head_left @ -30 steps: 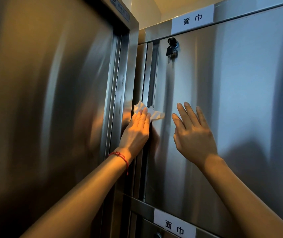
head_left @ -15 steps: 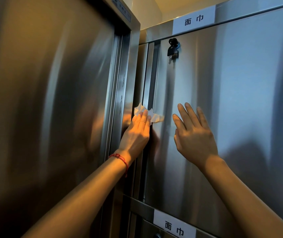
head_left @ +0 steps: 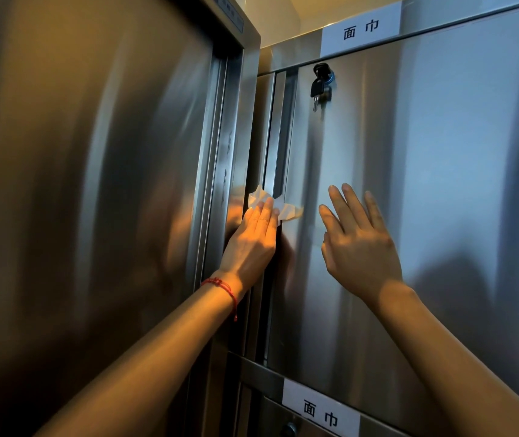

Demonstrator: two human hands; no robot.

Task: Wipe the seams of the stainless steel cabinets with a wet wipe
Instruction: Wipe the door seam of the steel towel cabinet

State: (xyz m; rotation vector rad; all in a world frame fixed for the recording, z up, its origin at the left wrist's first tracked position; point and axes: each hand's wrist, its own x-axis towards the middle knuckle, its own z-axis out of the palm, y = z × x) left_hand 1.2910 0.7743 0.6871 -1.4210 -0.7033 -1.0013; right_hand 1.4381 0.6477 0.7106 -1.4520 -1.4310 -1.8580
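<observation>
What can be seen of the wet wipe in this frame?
The wet wipe is a small, white, crumpled sheet, thin and soft-looking, with creased edges. It lies pressed against the vertical seam at the left edge of the stainless steel door, roughly at mid-height, below the key. The left hand presses it with straight fingers, covering its lower part; corners stick out above and to the right of the fingertips. The right hand lies flat on the door beside it, not touching it.
</observation>
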